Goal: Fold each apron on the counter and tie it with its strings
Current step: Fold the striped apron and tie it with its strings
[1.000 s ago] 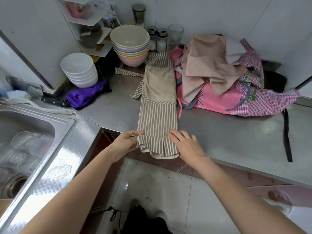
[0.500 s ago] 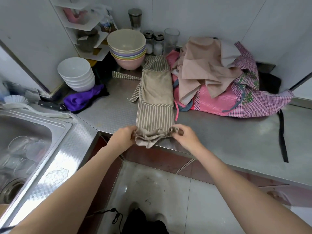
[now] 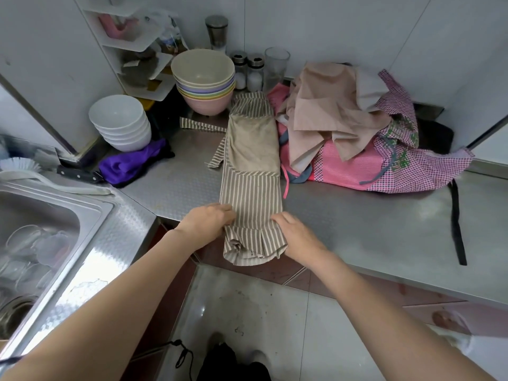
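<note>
Lying lengthwise on the table [image 3: 357, 224]: striped apron [image 3: 251, 185], long axis running away toward the wall, ruffled hem overhanging the near edge. Pinching its side edges: left hand [image 3: 206, 224], right hand [image 3: 295, 233].

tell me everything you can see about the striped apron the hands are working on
The striped apron is brown-and-cream woven cloth, folded lengthwise into a long narrow band on the steel counter. A plain beige panel lies across its upper half. Its far end reaches the stacked pastel bowls; its ruffled near end hangs over the counter edge. Two striped strings trail off to its left. The left hand and right hand grip its sides near the ruffle. The pile of pink aprons lies against its right side.
</note>
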A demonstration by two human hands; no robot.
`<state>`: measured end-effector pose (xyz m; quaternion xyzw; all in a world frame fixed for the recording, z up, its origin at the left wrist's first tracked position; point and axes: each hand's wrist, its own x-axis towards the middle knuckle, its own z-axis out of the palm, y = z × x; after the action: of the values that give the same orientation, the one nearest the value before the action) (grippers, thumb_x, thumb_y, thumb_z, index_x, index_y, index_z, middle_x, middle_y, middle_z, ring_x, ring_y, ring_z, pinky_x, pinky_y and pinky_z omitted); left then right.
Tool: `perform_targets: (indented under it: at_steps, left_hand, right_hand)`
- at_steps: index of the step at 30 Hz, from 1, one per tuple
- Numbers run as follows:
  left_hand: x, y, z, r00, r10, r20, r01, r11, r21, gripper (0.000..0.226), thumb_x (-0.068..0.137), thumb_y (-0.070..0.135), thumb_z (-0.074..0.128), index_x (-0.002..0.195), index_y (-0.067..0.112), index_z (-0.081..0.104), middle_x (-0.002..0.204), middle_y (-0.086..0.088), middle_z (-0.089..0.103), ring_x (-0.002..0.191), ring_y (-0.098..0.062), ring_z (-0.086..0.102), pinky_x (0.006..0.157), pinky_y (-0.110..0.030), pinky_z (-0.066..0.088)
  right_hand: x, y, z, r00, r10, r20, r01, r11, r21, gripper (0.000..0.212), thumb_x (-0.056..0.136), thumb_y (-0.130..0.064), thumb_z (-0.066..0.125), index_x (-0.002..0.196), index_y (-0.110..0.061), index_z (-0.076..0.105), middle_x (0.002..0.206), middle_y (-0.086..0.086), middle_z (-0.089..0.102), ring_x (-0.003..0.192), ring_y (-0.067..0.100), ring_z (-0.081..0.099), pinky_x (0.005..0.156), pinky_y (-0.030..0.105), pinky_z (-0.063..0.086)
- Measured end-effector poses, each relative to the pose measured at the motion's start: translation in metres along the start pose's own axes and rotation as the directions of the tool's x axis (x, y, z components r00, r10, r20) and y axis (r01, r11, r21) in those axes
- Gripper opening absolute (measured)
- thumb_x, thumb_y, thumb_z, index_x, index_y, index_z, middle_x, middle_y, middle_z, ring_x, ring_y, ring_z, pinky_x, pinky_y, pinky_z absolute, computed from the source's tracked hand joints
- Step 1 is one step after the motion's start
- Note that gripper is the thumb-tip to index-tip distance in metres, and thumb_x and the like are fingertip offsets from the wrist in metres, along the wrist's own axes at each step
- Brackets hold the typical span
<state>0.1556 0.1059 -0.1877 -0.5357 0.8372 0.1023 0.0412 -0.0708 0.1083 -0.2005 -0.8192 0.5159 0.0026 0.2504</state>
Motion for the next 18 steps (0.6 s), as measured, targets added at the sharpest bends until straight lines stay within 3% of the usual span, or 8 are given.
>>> perform_targets:
  at_steps: [3, 7, 10, 13, 15, 17, 18]
  left_hand:
    - [-0.005, -0.005, 0.006, 0.998, -0.07, -0.004, 0.07, 0.997, -0.032, 0.017, 0.085, 0.004, 0.052, 0.099, 0.013, 0.052, 0.103, 0.001, 0.054, 0.094, -0.02, 0.057, 0.073, -0.034, 0.048]
    - [-0.009, -0.002, 0.017, 0.987, -0.158, -0.014, 0.156, 0.98, -0.125, 0.018, 0.084, 0.0, 0.05, 0.097, 0.01, 0.055, 0.102, 0.0, 0.058, 0.084, -0.022, 0.06, 0.07, -0.035, 0.049]
    - [-0.009, -0.007, 0.018, 0.969, -0.248, 0.013, 0.238, 0.912, -0.334, 0.011, 0.084, 0.002, 0.057, 0.087, 0.012, 0.056, 0.099, -0.006, 0.066, 0.081, -0.024, 0.062, 0.073, -0.036, 0.051]
    - [-0.009, -0.011, 0.02, 0.926, -0.372, 0.055, 0.341, 0.769, -0.541, 0.026, 0.083, 0.003, 0.062, 0.07, 0.021, 0.047, 0.084, -0.011, 0.066, 0.076, -0.025, 0.064, 0.072, -0.036, 0.05]
    - [-0.011, -0.01, 0.024, 0.872, -0.481, 0.089, 0.394, 0.584, -0.709, 0.03, 0.084, -0.001, 0.06, 0.068, 0.019, 0.046, 0.075, -0.012, 0.06, 0.071, -0.025, 0.062, 0.072, -0.036, 0.053]
    - [-0.013, -0.005, 0.027, 0.837, -0.527, 0.145, 0.38, 0.369, -0.848, 0.024, 0.086, -0.007, 0.057, 0.073, 0.01, 0.048, 0.076, -0.012, 0.057, 0.068, -0.023, 0.06, 0.066, -0.026, 0.057]
    - [-0.015, -0.002, 0.027, 0.835, -0.525, 0.166, 0.373, 0.317, -0.872, 0.02, 0.085, -0.009, 0.057, 0.077, 0.008, 0.05, 0.078, -0.011, 0.057, 0.068, -0.019, 0.059, 0.062, -0.016, 0.055]
  right_hand:
    - [-0.004, 0.001, 0.001, 0.996, -0.087, 0.008, 0.087, 0.986, -0.145, 0.071, 0.074, 0.013, 0.055, 0.137, -0.013, 0.035, 0.14, -0.001, 0.032, 0.127, 0.018, 0.035, 0.101, 0.031, 0.038]
    - [-0.008, -0.007, 0.001, 0.996, -0.089, 0.003, 0.087, 0.968, -0.236, 0.071, 0.077, 0.016, 0.046, 0.141, -0.012, 0.031, 0.146, 0.001, 0.026, 0.133, 0.02, 0.027, 0.103, 0.033, 0.033]
    - [-0.006, -0.007, 0.0, 0.995, -0.096, -0.003, 0.092, 0.965, -0.244, 0.069, 0.079, 0.015, 0.046, 0.141, -0.011, 0.031, 0.146, 0.001, 0.027, 0.134, 0.02, 0.027, 0.104, 0.034, 0.033]
    - [0.0, -0.005, 0.002, 0.998, -0.068, -0.013, 0.066, 0.988, -0.14, 0.055, 0.086, 0.0, 0.055, 0.137, -0.011, 0.041, 0.141, 0.0, 0.036, 0.129, 0.019, 0.034, 0.103, 0.032, 0.034]
    - [0.005, -0.009, -0.005, 0.992, 0.129, 0.002, -0.128, 0.981, 0.146, 0.032, 0.094, -0.017, 0.052, 0.126, -0.012, 0.054, 0.129, 0.002, 0.051, 0.118, 0.019, 0.047, 0.095, 0.028, 0.038]
    - [0.011, -0.01, -0.015, 0.951, 0.303, 0.059, -0.304, 0.885, 0.353, 0.021, 0.097, -0.028, 0.046, 0.096, -0.014, 0.062, 0.095, 0.005, 0.062, 0.093, 0.022, 0.056, 0.075, 0.027, 0.038]
    - [0.015, -0.01, -0.019, 0.935, 0.345, 0.076, -0.347, 0.855, 0.384, 0.028, 0.098, -0.032, 0.044, 0.081, -0.014, 0.057, 0.077, 0.004, 0.056, 0.08, 0.022, 0.054, 0.067, 0.027, 0.035]
